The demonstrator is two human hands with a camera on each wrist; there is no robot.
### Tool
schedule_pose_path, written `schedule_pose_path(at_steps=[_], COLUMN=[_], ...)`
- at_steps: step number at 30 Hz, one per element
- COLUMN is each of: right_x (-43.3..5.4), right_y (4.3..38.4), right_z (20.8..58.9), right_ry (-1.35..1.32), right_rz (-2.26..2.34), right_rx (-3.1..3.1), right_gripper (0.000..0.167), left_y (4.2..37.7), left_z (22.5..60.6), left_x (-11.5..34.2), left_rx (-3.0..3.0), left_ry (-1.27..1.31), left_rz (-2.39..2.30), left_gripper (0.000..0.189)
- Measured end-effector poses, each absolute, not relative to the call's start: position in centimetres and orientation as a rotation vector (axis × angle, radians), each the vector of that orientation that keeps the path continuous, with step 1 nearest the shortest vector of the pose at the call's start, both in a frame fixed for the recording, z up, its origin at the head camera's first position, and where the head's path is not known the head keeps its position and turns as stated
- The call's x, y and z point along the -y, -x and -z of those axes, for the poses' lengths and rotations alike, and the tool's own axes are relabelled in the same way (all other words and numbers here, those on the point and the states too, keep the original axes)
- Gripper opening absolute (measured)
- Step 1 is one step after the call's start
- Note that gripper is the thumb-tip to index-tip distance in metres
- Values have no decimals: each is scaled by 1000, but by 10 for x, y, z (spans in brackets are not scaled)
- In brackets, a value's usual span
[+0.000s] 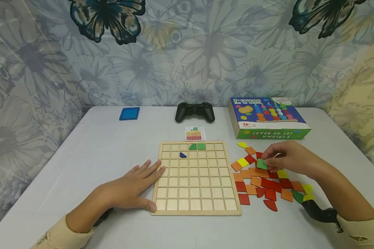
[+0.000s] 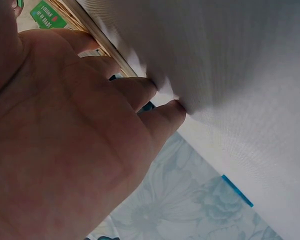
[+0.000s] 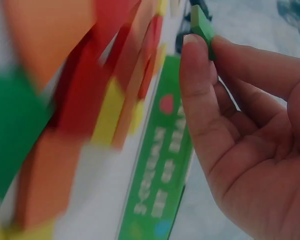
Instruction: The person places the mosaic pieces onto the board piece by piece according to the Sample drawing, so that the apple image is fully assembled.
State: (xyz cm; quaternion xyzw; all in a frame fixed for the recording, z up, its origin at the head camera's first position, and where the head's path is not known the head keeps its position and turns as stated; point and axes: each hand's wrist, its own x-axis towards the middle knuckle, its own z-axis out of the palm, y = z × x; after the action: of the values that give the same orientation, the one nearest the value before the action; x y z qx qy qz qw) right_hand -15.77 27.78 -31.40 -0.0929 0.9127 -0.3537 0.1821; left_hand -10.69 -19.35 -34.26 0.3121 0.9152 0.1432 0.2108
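Observation:
My right hand (image 1: 283, 157) pinches a green square tile (image 1: 261, 164) between thumb and fingers, over the pile of loose tiles. In the right wrist view the same green tile (image 3: 202, 30) stands at the fingertips. My left hand (image 1: 132, 188) lies with fingers spread along the left edge of the wooden grid board (image 1: 194, 212), thumb at its lower left corner. On the board, a green quarter-round tile (image 1: 193, 147) and a green square (image 1: 201, 146) sit side by side in the top row. A small dark blue piece (image 1: 183, 155) lies in the second row.
Red, orange, yellow and green tiles (image 1: 270, 185) lie scattered right of the board. Behind the board is a pattern card (image 1: 194, 133), then a black game controller (image 1: 195, 112). A bead-set box (image 1: 269, 119) stands back right, a blue square tray (image 1: 129, 113) back left.

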Motion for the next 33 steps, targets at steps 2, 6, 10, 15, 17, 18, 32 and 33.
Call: schedule_pose_path(at_steps=[2, 6, 10, 15, 17, 18, 32, 33], right_x=[-266, -241, -217, -186, -174, -168, -110, -108], right_y=[161, 168, 178, 193, 199, 202, 222, 223], right_z=[311, 308, 305, 306, 309, 310, 324, 325], right_ry=[273, 340, 431, 495, 509, 524, 637, 653], right_rz=[1007, 1047, 1088, 1099, 1111, 1113, 1011, 980], right_rx=[-2569, -2535, -2479, -2445, -2431, -2428, -2509, -2536], right_gripper=[17, 14, 11, 7, 6, 5, 6, 6], left_y=[107, 107, 107, 107, 107, 107, 109, 109], left_z=[343, 342, 341, 341, 341, 341, 343, 343], left_x=[194, 194, 194, 193, 194, 194, 191, 191], left_rx=[-2544, -2544, -2543, -2538, -2539, -2540, -2534, -2534], left_ry=[-865, -858, -856, -856, -854, -852, -841, -843], left_rz=[-401, -399, -398, -403, -400, -397, -378, -377], left_gripper=[110, 110, 110, 110, 110, 110, 110, 110])
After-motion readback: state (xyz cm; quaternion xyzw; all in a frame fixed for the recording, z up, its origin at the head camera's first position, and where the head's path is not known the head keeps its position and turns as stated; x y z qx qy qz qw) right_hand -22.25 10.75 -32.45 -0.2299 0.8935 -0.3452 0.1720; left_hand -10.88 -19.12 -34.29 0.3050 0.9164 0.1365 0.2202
